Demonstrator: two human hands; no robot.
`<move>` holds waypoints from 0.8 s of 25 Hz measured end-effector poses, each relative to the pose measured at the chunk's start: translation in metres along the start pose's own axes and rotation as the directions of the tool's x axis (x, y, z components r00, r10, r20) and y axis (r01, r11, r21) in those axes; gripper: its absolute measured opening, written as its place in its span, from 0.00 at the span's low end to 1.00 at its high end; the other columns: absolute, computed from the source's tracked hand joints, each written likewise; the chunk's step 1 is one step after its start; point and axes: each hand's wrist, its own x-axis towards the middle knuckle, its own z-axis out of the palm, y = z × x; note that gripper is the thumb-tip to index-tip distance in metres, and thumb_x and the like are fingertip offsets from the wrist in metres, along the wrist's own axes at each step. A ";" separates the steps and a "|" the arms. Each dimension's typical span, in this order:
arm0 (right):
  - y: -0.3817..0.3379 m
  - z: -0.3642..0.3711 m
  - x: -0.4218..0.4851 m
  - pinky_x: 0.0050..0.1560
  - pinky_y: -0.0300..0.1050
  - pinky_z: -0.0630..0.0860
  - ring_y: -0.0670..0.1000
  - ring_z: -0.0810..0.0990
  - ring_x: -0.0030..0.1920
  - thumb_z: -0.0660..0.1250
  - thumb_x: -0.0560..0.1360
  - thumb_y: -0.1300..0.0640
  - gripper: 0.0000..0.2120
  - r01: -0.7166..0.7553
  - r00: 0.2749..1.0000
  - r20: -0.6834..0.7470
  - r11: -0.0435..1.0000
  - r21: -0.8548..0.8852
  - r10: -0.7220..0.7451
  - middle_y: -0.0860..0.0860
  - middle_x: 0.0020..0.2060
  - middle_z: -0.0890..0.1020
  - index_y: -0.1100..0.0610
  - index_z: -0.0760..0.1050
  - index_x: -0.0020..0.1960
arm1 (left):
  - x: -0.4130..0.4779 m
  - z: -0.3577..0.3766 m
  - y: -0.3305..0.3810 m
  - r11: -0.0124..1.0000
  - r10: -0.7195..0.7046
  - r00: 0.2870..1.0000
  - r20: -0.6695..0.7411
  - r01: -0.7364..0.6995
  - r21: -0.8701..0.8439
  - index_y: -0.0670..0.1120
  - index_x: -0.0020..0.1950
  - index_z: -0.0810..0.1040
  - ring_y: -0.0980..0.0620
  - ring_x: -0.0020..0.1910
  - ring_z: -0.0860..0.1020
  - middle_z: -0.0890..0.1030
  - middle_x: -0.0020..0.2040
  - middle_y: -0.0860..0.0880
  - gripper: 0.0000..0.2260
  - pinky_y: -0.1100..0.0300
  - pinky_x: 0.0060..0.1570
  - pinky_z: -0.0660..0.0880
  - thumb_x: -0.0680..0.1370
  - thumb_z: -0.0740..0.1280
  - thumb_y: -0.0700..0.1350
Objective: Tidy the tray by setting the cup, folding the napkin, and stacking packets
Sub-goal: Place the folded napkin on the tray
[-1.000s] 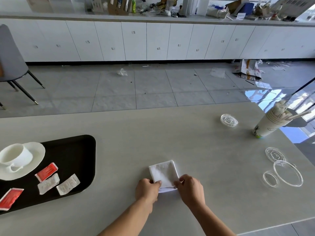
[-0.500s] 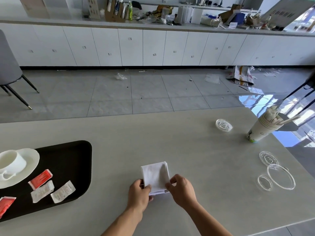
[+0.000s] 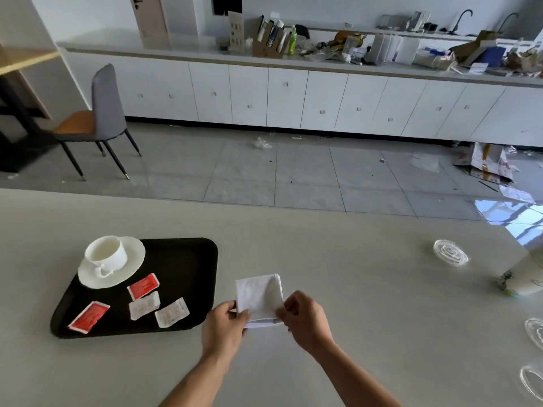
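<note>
A folded white napkin (image 3: 260, 296) lies on the grey table, just right of the black tray (image 3: 188, 259). My left hand (image 3: 224, 327) pinches its near left corner and my right hand (image 3: 305, 320) pinches its near right corner. On the tray a white cup (image 3: 106, 254) stands upright on a white saucer (image 3: 133, 267) at the back left. Two red packets (image 3: 144, 285) (image 3: 89, 316) and two white packets (image 3: 144, 305) (image 3: 172, 312) lie scattered, flat and apart, on the tray's near half.
A paper cup (image 3: 524, 277) holding sticks stands at the right edge. Clear plastic lids (image 3: 450, 253) (image 3: 534, 333) (image 3: 533, 383) lie on the table's right side. Beyond the far table edge are tiled floor, a grey chair (image 3: 101, 113) and white cabinets.
The camera has swung left, so the tray now shows whole and the paper cup sits at the right edge. Both hands keep hold of the napkin's near corners.
</note>
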 end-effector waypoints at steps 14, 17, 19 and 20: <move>-0.139 0.140 0.028 0.36 0.42 0.75 0.49 0.81 0.35 0.73 0.70 0.53 0.07 0.026 0.997 -0.069 1.000 -0.017 -0.027 0.48 0.32 0.81 0.51 0.75 0.38 | 0.108 -0.172 -0.010 0.999 0.024 0.999 0.027 -0.025 0.026 0.51 0.47 0.81 0.53 0.28 0.81 0.82 0.31 0.52 0.08 0.50 0.37 0.80 0.71 0.69 0.40; -0.157 0.164 0.037 0.38 0.44 0.77 0.50 0.82 0.35 0.73 0.70 0.54 0.06 -0.037 0.993 -0.115 0.999 -0.018 0.034 0.49 0.33 0.82 0.52 0.76 0.40 | 0.136 -0.190 -0.014 0.998 0.008 0.997 0.077 -0.013 0.059 0.52 0.49 0.80 0.51 0.28 0.81 0.81 0.31 0.51 0.12 0.51 0.34 0.78 0.69 0.66 0.39; -0.163 0.173 0.044 0.39 0.45 0.77 0.51 0.82 0.35 0.73 0.71 0.55 0.06 -0.076 0.988 -0.136 0.996 -0.037 0.070 0.49 0.33 0.82 0.53 0.76 0.40 | 0.148 -0.193 -0.014 0.994 0.017 0.995 0.098 -0.027 0.101 0.51 0.51 0.79 0.53 0.29 0.81 0.83 0.33 0.51 0.12 0.53 0.37 0.80 0.70 0.66 0.39; -0.166 0.176 0.050 0.39 0.45 0.77 0.50 0.81 0.35 0.72 0.71 0.55 0.05 -0.095 0.985 -0.149 0.994 -0.053 0.087 0.48 0.33 0.81 0.53 0.76 0.40 | 0.155 -0.192 -0.014 0.993 0.017 0.994 0.106 -0.029 0.112 0.51 0.52 0.79 0.53 0.30 0.82 0.84 0.35 0.51 0.12 0.52 0.38 0.81 0.71 0.67 0.39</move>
